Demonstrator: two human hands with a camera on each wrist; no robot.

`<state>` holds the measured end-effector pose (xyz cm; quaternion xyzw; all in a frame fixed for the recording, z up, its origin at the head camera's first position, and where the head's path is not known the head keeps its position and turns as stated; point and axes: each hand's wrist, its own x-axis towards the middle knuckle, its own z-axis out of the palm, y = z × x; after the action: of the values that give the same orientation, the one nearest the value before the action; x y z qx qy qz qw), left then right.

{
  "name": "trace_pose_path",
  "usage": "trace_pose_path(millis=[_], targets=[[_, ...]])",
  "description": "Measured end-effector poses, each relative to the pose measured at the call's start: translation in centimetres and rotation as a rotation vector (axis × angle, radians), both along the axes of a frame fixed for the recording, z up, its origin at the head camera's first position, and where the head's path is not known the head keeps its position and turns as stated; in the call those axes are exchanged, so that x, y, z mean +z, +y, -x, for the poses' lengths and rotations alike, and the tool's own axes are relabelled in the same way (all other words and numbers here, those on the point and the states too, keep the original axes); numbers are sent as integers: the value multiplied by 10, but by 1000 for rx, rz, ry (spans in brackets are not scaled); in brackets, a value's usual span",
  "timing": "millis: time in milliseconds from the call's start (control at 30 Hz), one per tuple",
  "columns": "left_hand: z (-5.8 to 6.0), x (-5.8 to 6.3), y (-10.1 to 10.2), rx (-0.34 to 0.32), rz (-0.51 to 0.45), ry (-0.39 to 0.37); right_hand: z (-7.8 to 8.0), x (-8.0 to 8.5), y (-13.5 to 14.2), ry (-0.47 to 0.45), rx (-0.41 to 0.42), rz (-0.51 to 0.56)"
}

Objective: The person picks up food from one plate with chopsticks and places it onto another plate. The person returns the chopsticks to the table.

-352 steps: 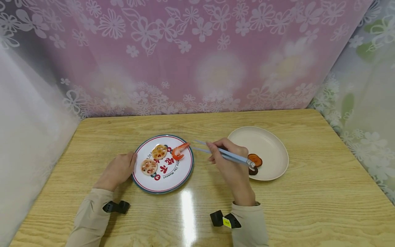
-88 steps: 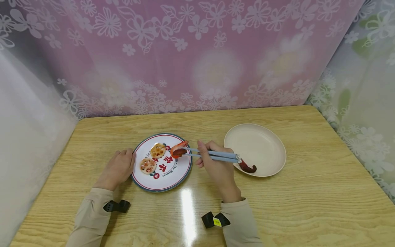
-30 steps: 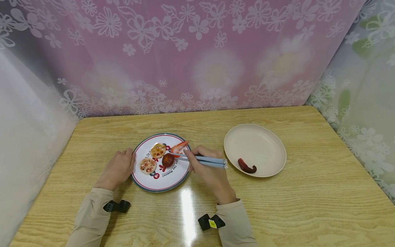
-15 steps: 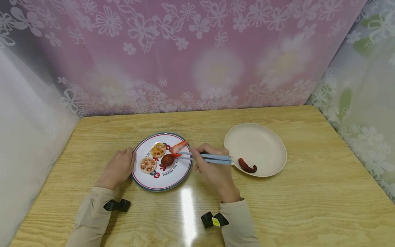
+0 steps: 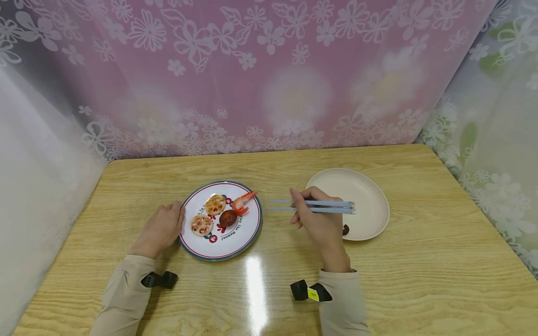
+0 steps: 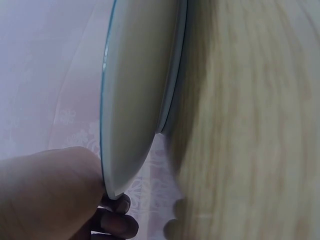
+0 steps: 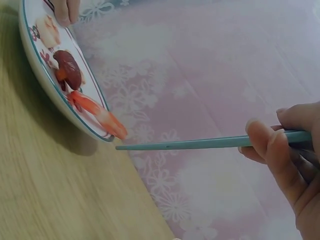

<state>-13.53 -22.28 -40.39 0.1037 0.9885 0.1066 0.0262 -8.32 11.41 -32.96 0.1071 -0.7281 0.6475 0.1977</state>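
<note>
My left hand (image 5: 161,228) grips the left rim of a white patterned plate (image 5: 235,245); the left wrist view shows the thumb above and fingertips (image 6: 117,223) below. Two lotus root slices (image 5: 215,205), a shrimp (image 5: 241,205) and a round brown piece of food (image 5: 228,218) lie on it. My right hand (image 5: 319,226) holds a pair of pale blue chopsticks (image 5: 329,203), tips just right of the plate and nothing between them. Partly behind that hand is a beige plate (image 5: 367,200). Only the curled end of a dark red piece of food (image 5: 346,229) shows there.
A wooden table (image 5: 412,270) carries both plates. A pink floral curtain (image 5: 252,112) hangs along its back edge, with pale cloth (image 5: 496,140) at the sides. Each wrist wears a small black camera mount (image 5: 311,291).
The round brown piece came over from the beige plate and was let go beside the shrimp. My right hand then drew back rightward with the chopsticks. The left hand stayed at the rim.
</note>
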Motion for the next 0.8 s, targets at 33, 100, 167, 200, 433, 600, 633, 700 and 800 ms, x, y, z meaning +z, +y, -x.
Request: trace_pose_path(millis=[33,100,167,200,433,600,633,700,800], targets=[[0,0,0,0,0,1,1,-2,2,-3,-4,1],[0,0,0,2,1,1,3,-5,8,-12,-14,-2],[0,0,0,3,3,2,4,-8,14,-39,-29,-13],[0,1,0,5,3,2,4,-10,19,-60,-41,-22],[-1,2,-1,13,1,28,-4,-1,52,-211,-187,-26],[-1,1,-1,24,3,9,-11,6,75,-208,-287,-68],[-1,1,-1,28,2,4,-12,7,78,-219,-301,-85],[-1,1,-1,30,1,1,-15,10,83,-245,-315,-114],[-2,1,0,29,-2,0,-19,13,88,-306,-325,-171]])
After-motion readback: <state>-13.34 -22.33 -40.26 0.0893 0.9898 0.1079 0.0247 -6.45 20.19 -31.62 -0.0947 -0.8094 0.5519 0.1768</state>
